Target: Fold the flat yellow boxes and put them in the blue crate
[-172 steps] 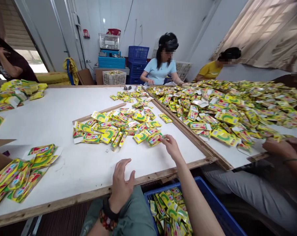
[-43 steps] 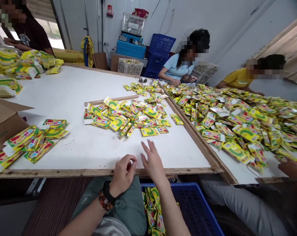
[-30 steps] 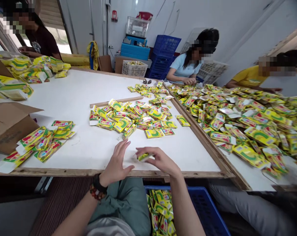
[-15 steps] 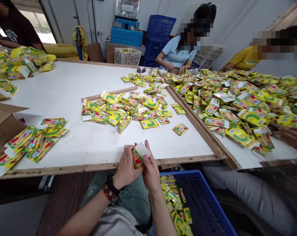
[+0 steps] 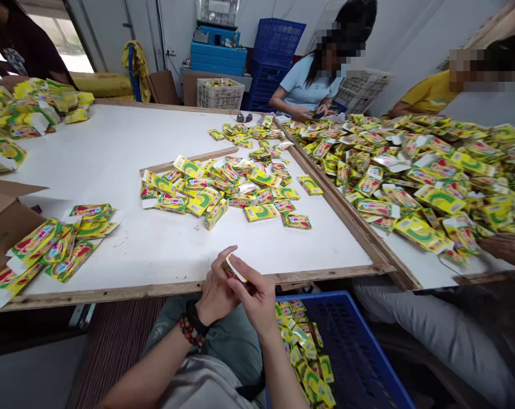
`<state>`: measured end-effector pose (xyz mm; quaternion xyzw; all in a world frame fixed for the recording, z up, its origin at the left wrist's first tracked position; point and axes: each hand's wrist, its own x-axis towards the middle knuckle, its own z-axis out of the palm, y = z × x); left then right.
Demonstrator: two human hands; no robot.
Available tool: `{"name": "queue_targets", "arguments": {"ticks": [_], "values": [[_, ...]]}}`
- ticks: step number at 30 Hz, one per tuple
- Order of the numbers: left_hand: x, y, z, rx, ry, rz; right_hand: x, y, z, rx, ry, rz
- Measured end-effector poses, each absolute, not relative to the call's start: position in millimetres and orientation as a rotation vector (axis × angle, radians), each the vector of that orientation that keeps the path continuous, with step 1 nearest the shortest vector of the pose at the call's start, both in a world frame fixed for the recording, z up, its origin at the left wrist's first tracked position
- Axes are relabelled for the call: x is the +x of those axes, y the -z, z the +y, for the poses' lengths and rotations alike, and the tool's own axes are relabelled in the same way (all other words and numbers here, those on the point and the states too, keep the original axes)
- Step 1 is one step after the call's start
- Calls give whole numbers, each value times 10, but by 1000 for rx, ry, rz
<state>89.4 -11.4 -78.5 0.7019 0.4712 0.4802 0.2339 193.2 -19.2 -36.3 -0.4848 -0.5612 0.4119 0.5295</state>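
Note:
Between my two hands, just over the table's front edge, is a small printed carton [image 5: 235, 270] with its white end flap showing. My left hand [image 5: 219, 289] is closed around the carton's body from the left. From the right, my right hand [image 5: 254, 289] grips it, thumb and fingers pressed at the flap end. Most of the carton is hidden by my fingers. Beyond my hands lies a loose pile of similar yellow-green cartons [image 5: 204, 199], and one carton [image 5: 297, 220] rests flat at the pile's near right.
A blue crate [image 5: 347, 329] with cartons stands below the table edge at my right. Wooden strips [image 5: 325, 199] divide the white table [image 5: 163, 250]. A large carton heap [image 5: 432, 176] covers the right side. A cardboard box [image 5: 10, 221] stands left. Several people work around the table.
My right hand has moved its fingers over the carton's white flap, which stood up before and now looks folded down. The single carton near the pile has shifted left and settled flat.

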Motion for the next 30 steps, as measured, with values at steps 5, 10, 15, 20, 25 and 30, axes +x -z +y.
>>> {"name": "queue_targets", "arguments": {"ticks": [5, 10, 15, 20, 25, 30], "values": [[882, 727, -84, 1898, -999, 1340, 1969, 339, -123, -1412, -915, -1228], [895, 763, -80, 1845, -963, 1404, 1999, 314, -66, -1312, -1017, -1380], [855, 743, -89, 1827, -1049, 1278, 1979, 298, -216, -1256, -811, -1724], [769, 658, -87, 1944, -957, 980, 2598, 172, -563, -1766, -628, -1830], [779, 639, -45, 1886, -995, 965, 3384, 220, -16, -2206, -366, -1733], [800, 687, -48, 1894, -1021, 1080, 3611, 424, 1135, -2236, -411, -1131]]}}
